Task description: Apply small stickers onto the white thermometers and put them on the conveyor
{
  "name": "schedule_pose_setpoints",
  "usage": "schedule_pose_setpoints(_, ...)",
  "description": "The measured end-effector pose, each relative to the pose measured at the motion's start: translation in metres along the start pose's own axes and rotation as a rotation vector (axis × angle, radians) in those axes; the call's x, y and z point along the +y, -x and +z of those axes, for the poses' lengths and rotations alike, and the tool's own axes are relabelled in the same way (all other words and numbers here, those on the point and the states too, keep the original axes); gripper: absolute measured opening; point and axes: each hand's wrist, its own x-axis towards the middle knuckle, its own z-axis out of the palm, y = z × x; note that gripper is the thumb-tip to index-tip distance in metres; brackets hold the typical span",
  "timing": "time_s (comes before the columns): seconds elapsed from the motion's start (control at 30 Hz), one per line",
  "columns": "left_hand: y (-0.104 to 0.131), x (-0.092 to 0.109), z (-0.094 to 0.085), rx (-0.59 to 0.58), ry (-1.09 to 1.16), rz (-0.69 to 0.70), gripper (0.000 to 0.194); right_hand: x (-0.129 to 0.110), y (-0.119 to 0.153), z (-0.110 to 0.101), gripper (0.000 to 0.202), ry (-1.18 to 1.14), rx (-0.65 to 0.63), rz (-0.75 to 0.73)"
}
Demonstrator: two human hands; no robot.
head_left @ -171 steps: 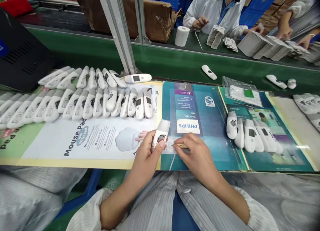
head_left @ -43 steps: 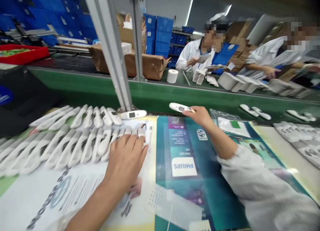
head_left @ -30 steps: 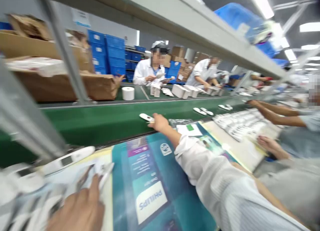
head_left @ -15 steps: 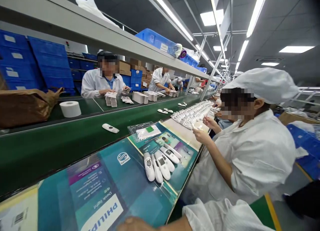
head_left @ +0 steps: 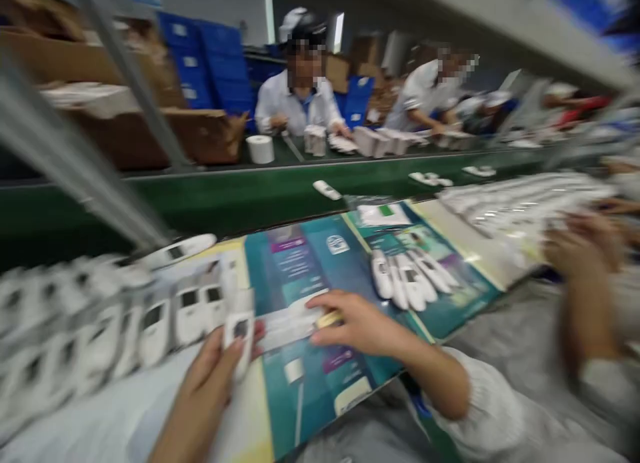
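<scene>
My left hand [head_left: 207, 383], at lower centre-left, grips a white handheld device [head_left: 241, 333] with a small dark screen, held upright. To its right, my right hand [head_left: 363, 326] hovers over the teal printed board [head_left: 320, 269]; its thumb and index finger are apart, with a pale yellow patch between them that is too blurred to identify. Several white devices [head_left: 413, 279] lie side by side on the board beyond my right hand. Rows of similar devices [head_left: 155, 326] cover the surface at the left, blurred by motion.
A green conveyor [head_left: 270, 189] runs behind the board, with a loose device [head_left: 327, 189] on it. A white roll [head_left: 261, 149] stands beyond. A metal post [head_left: 123, 109] slants at the left. At the right, a co-worker's hands [head_left: 583, 243] are near more devices [head_left: 520, 199].
The view has swung left, bringing in the rows of devices and the metal post. My left hand now appears with a device in it. My right hand is now fully visible over the board.
</scene>
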Motion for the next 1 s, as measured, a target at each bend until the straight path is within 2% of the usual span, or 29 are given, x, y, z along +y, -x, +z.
schedule_pose_setpoints(0.03,0.007,-0.001,-0.006,-0.031,0.075,-0.036,0.058,-0.001,0.001,-0.002,0.035,-0.037,-0.02,0.011)
schedule_pose_setpoints(0.07,0.01,-0.001,-0.008,-0.093,0.152,-0.011,0.06,-0.001,0.0,-0.002,0.029,-0.063,-0.029,0.043)
schedule_pose_setpoints(0.1,0.011,0.0,-0.007,-0.107,0.214,0.02,0.06,-0.001,-0.002,0.0,0.026,-0.054,-0.037,0.053)
schedule_pose_setpoints(0.23,0.006,0.001,0.004,-0.108,0.337,0.059,0.055,-0.005,-0.011,0.019,0.026,0.128,0.001,0.024)
schedule_pose_setpoints(0.37,0.008,-0.003,0.005,-0.125,0.402,0.053,0.049,-0.006,-0.021,0.036,0.021,0.277,0.06,-0.036)
schedule_pose_setpoints(0.53,0.01,-0.004,0.004,-0.138,0.406,0.052,0.044,-0.004,-0.023,0.042,0.019,0.28,0.052,-0.051)
schedule_pose_setpoints(0.83,0.012,-0.002,0.003,-0.144,0.27,0.02,0.044,-0.013,-0.025,0.051,0.016,0.312,0.083,-0.021)
schedule_pose_setpoints(1.0,0.01,-0.004,0.004,-0.149,0.322,0.075,0.04,-0.012,-0.028,0.057,0.012,0.326,0.09,-0.004)
